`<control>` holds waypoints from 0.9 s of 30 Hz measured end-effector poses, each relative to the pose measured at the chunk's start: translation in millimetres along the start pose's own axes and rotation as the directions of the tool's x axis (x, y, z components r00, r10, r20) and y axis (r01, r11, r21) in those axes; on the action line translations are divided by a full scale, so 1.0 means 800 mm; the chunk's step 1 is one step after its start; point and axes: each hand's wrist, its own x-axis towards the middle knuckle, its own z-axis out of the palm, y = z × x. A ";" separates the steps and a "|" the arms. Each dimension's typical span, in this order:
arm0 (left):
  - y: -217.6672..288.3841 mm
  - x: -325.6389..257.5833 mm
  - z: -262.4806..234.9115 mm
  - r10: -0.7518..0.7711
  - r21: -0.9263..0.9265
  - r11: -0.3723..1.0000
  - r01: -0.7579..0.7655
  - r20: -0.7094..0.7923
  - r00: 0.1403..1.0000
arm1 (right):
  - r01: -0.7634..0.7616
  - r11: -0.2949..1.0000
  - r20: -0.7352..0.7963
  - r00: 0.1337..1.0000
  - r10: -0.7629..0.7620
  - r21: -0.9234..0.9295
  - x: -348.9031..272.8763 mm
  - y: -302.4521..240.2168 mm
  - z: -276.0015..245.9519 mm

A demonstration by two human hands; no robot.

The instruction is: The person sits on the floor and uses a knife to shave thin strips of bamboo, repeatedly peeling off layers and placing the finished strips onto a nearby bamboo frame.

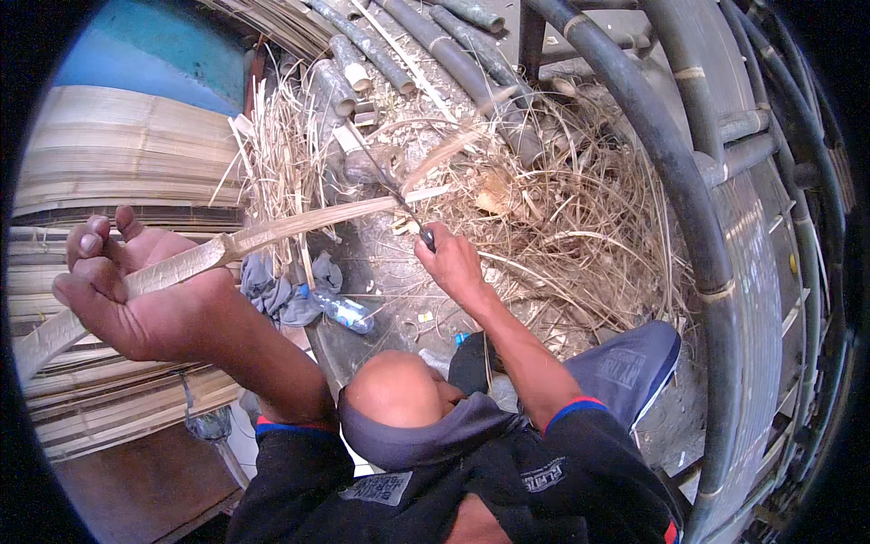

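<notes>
A long pale bamboo strip point(308, 220) with a thick node runs from the lower left toward the middle. It lies across the palm of my left hand point(172, 308), whose curled fingers close over it. My right hand point(456, 270) grips the dark handle of a knife point(427, 238). The thin blade points up and to the left and crosses the strip near its far end. Whether the edge is biting into the strip, I cannot tell. Blurred pale slivers point(444, 150) show just beyond the blade.
A heap of bamboo shavings point(580, 218) covers the floor ahead and right. Cut bamboo poles point(435, 54) lie at the back. Stacked bamboo slats point(127, 150) fill the left side. A plastic bottle point(347, 312) lies near my knee. A bamboo frame point(671, 172) stands at right.
</notes>
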 end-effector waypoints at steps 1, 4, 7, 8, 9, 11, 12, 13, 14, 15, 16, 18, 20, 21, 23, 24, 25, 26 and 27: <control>-0.003 -0.001 -0.005 0.034 -0.008 0.999 -0.034 0.041 0.999 | -0.013 0.999 0.028 1.000 0.012 0.045 0.000 -0.010 0.000; -0.005 0.016 -0.037 0.008 -0.023 1.000 -0.008 0.013 1.000 | 0.049 0.988 0.123 0.990 -0.068 0.149 -0.019 -0.061 -0.026; 0.001 0.009 -0.023 -0.019 -0.049 0.999 0.019 0.002 1.000 | 0.117 0.993 -0.042 0.992 -0.117 0.000 -0.014 -0.025 0.006; 0.000 0.007 -0.019 -0.027 -0.053 0.998 0.028 0.025 0.999 | 0.084 0.991 -0.114 0.989 -0.095 -0.101 0.001 0.013 0.027; -0.002 0.002 -0.011 -0.020 -0.015 1.000 0.020 -0.010 1.000 | -0.092 0.996 -0.008 0.996 0.092 0.010 0.017 0.049 0.026; -0.012 0.014 -0.034 0.001 -0.066 0.998 0.003 0.055 0.998 | -0.044 0.997 0.020 0.999 0.043 0.068 0.033 0.038 0.018; -0.012 0.017 -0.042 -0.011 -0.067 0.998 0.017 0.088 0.996 | -0.043 0.995 0.058 0.998 0.038 0.094 0.024 0.025 0.017; -0.010 0.017 -0.047 -0.014 -0.031 0.999 0.016 0.043 0.999 | -0.065 0.994 0.104 0.993 0.056 0.084 0.009 0.007 0.019; -0.005 0.013 -0.029 -0.001 -0.025 1.000 0.001 -0.024 1.000 | 0.038 0.997 0.036 0.999 -0.040 0.066 0.012 0.000 0.016; 0.000 0.010 -0.022 -0.003 -0.001 1.000 0.003 -0.077 0.997 | 0.119 0.991 -0.013 0.993 -0.119 0.055 0.001 -0.004 0.020; -0.002 0.009 -0.024 -0.015 0.030 0.999 0.017 -0.087 0.996 | 0.201 0.979 -0.059 0.978 -0.198 0.040 -0.006 -0.004 0.022; -0.006 0.014 -0.018 -0.035 0.059 0.997 0.040 -0.091 0.995 | -0.064 0.994 0.051 0.996 0.069 -0.092 0.021 0.063 0.036; -0.015 0.019 -0.046 -0.059 -0.054 0.997 0.060 0.023 0.998 | -0.072 0.986 0.031 0.996 0.078 -0.149 0.023 0.082 0.045; -0.022 0.017 -0.045 -0.080 -0.014 0.997 0.080 0.009 0.997 | -0.090 0.991 0.060 0.994 0.096 -0.100 0.029 0.082 0.047; -0.055 -0.030 -0.018 0.118 0.372 0.919 -0.132 0.060 0.991 | -0.104 0.991 0.007 0.994 0.105 -0.080 0.037 0.080 0.042; -0.066 -0.047 -0.032 -0.046 0.251 0.967 0.038 0.025 0.999 | -0.110 0.992 -0.015 0.994 0.109 -0.065 0.037 0.077 0.039; -0.076 -0.058 -0.048 -0.208 0.123 0.971 0.205 0.015 0.978 | -0.110 0.994 0.012 0.994 0.110 0.002 0.037 0.076 0.034; -0.083 -0.066 -0.056 -0.367 -0.010 0.930 0.367 0.023 0.930 | -0.113 0.994 0.027 0.993 0.113 -0.015 0.034 0.073 0.027; -0.069 -0.063 -0.039 -0.135 0.161 0.977 0.139 -0.031 0.990 | -0.118 0.993 0.047 0.992 0.120 -0.026 0.026 0.061 0.016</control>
